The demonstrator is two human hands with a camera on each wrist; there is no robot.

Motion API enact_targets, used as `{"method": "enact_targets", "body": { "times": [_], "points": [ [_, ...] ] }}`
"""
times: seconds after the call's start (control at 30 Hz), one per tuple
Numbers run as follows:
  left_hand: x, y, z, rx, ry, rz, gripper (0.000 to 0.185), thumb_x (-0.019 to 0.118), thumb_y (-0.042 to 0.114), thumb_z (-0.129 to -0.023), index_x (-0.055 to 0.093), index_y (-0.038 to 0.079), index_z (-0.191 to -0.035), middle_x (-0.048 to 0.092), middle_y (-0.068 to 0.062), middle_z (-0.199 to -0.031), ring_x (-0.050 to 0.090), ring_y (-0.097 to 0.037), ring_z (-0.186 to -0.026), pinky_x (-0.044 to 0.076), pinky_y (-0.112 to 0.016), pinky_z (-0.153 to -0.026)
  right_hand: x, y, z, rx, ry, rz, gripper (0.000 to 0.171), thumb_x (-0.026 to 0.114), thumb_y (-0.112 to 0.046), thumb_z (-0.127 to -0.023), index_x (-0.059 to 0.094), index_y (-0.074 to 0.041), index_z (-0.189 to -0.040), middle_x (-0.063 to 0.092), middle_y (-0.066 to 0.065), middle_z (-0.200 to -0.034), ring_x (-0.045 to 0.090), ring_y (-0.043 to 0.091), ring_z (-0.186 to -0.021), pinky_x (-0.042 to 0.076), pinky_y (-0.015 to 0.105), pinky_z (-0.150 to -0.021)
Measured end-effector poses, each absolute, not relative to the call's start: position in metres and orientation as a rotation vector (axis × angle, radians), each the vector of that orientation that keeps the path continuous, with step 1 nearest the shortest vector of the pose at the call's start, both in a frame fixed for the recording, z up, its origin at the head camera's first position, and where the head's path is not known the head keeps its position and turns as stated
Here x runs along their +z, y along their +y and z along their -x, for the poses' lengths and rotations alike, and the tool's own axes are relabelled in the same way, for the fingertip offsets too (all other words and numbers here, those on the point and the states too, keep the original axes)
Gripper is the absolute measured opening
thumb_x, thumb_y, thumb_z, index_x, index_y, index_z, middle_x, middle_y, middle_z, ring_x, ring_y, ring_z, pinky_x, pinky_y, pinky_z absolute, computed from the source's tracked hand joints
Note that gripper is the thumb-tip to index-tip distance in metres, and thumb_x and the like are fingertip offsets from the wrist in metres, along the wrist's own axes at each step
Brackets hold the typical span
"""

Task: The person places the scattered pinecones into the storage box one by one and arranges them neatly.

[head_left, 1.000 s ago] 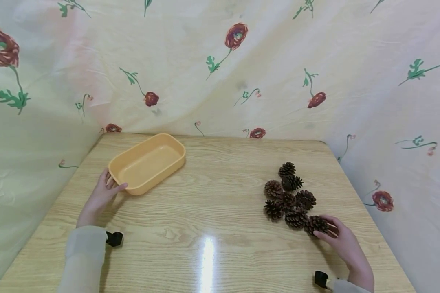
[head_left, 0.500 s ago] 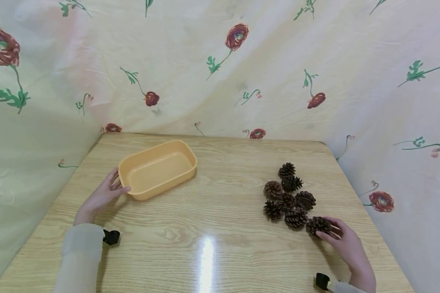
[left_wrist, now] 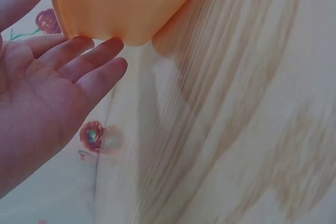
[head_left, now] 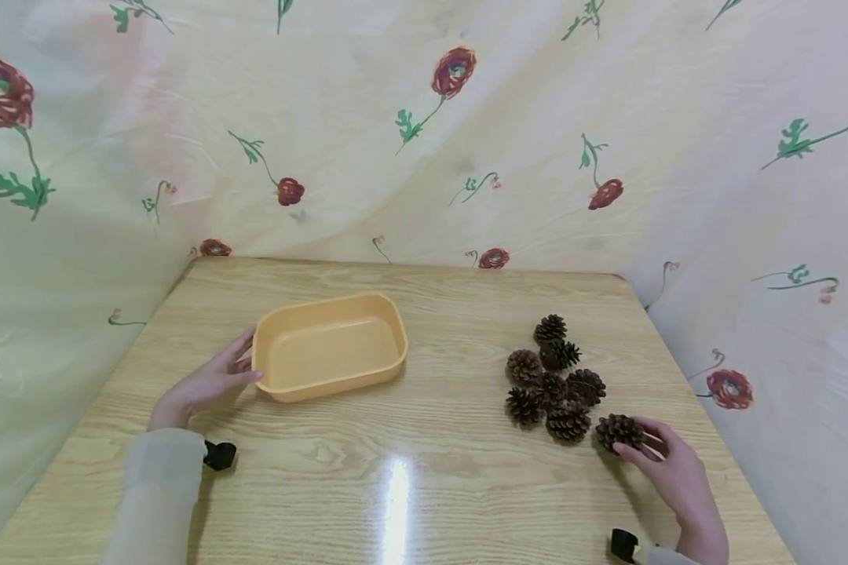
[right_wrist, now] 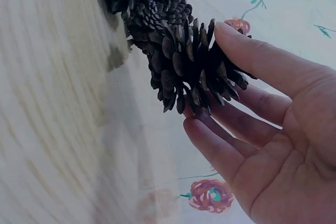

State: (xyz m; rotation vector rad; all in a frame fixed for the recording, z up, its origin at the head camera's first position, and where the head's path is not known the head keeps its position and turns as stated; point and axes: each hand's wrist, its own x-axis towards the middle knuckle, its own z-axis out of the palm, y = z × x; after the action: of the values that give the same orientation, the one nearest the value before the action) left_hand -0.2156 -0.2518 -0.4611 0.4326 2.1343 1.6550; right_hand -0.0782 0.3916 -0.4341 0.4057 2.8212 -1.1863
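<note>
Table: light wooden table (head_left: pixel 410 471), carrying everything below.
Tray: one shallow orange plastic tray (head_left: pixel 329 345) at centre-left; likely light and stiff.
Cones: eight brown pine cones, seven clustered (head_left: pixel 553 375) at right; light, brittle scales, best pinched round the body.
Left hand (head_left: pixel 208 382): fingers straight, touching the tray's end.
Right hand (head_left: pixel 667 469): pinching the nearest pine cone (head_left: pixel 618 431).

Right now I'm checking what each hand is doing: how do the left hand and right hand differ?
The left hand lies with straight fingers against the end of the orange tray; the right hand pinches a pine cone between thumb and fingers. The left hand sits far from the cone pile; the right hand is beside it. Both are low over the wooden table.
</note>
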Motion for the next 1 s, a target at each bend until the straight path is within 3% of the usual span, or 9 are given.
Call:
{"method": "enact_targets", "body": {
  "times": [0.17,0.3,0.4,0.53,0.67,0.77,0.87,1.0],
  "points": [
    [-0.460,-0.244,0.215,1.639,2.103,-0.471,0.090,0.058,0.016,-0.091,-0.010,0.017,-0.148,-0.013,-0.011,-0.154,0.006,-0.043,-0.137,0.030,-0.037,-0.105,-0.430,0.387,0.080,-1.234,2.876,-0.402,0.076,0.065,-0.039,-0.085,0.033,0.004,-0.138,0.033,0.033,-0.138,0.037,0.049,-0.120,0.041,-0.001,-0.071],
    [-0.458,-0.238,0.214,1.624,2.084,-0.478,0.091,0.059,0.014,-0.090,-0.010,0.018,-0.148,-0.013,-0.007,-0.154,0.007,-0.040,-0.138,0.024,-0.042,-0.107,-0.424,0.383,0.083,-1.244,2.912,-0.391,0.073,0.064,-0.038,-0.085,0.033,0.002,-0.139,0.034,0.030,-0.139,0.038,0.047,-0.120,0.039,-0.003,-0.073],
    [-0.456,-0.233,0.211,1.615,2.076,-0.469,0.091,0.060,0.013,-0.090,-0.009,0.020,-0.148,-0.012,-0.002,-0.155,0.009,-0.037,-0.139,0.019,-0.046,-0.108,-0.420,0.379,0.086,-1.253,2.957,-0.357,0.070,0.065,-0.036,-0.085,0.036,-0.002,-0.139,0.036,0.027,-0.138,0.048,0.017,-0.119,0.039,-0.003,-0.076],
    [-0.454,-0.227,0.208,1.592,2.068,-0.488,0.091,0.059,0.015,-0.090,-0.010,0.021,-0.148,-0.013,-0.002,-0.155,0.010,-0.039,-0.138,0.019,-0.054,-0.108,-0.415,0.372,0.092,-1.292,3.000,-0.298,0.065,0.066,-0.034,-0.085,0.040,-0.008,-0.139,0.039,0.022,-0.138,0.040,-0.015,-0.103,0.039,-0.001,-0.079],
    [-0.456,-0.224,0.207,1.532,2.112,-0.514,0.091,0.059,0.020,-0.090,-0.012,0.023,-0.148,-0.015,-0.004,-0.154,0.016,-0.037,-0.137,0.028,-0.045,-0.108,-0.410,0.360,0.100,-1.331,3.011,-0.236,0.064,0.066,-0.033,-0.085,0.042,-0.008,-0.138,0.039,0.020,-0.138,0.042,-0.010,-0.107,0.040,0.000,-0.081],
    [-0.456,-0.221,0.208,1.525,2.116,-0.558,0.090,0.057,0.017,-0.092,-0.013,0.021,-0.148,-0.016,-0.008,-0.154,0.017,-0.039,-0.136,0.032,-0.038,-0.106,-0.407,0.349,0.108,-1.348,3.019,-0.147,0.061,0.067,-0.031,-0.084,0.044,-0.008,-0.136,0.041,0.020,-0.137,0.041,-0.014,-0.105,0.041,0.001,-0.081],
    [-0.454,-0.218,0.207,1.539,2.093,-0.581,0.088,0.056,0.015,-0.092,-0.012,0.019,-0.148,-0.018,-0.010,-0.153,0.016,-0.042,-0.135,0.029,-0.045,-0.107,-0.404,0.337,0.116,-1.319,3.032,-0.042,0.059,0.067,-0.031,-0.084,0.047,-0.009,-0.134,0.044,0.019,-0.134,0.041,-0.015,-0.102,0.040,0.000,-0.080],
    [-0.452,-0.215,0.205,1.550,2.063,-0.573,0.089,0.057,0.016,-0.091,-0.012,0.020,-0.148,-0.017,-0.009,-0.153,0.015,-0.042,-0.136,0.026,-0.051,-0.107,-0.402,0.321,0.123,-1.286,3.018,0.051,0.057,0.068,-0.031,-0.083,0.048,-0.011,-0.133,0.047,0.017,-0.132,0.052,0.012,-0.111,0.038,-0.002,-0.080]
  ]
}}
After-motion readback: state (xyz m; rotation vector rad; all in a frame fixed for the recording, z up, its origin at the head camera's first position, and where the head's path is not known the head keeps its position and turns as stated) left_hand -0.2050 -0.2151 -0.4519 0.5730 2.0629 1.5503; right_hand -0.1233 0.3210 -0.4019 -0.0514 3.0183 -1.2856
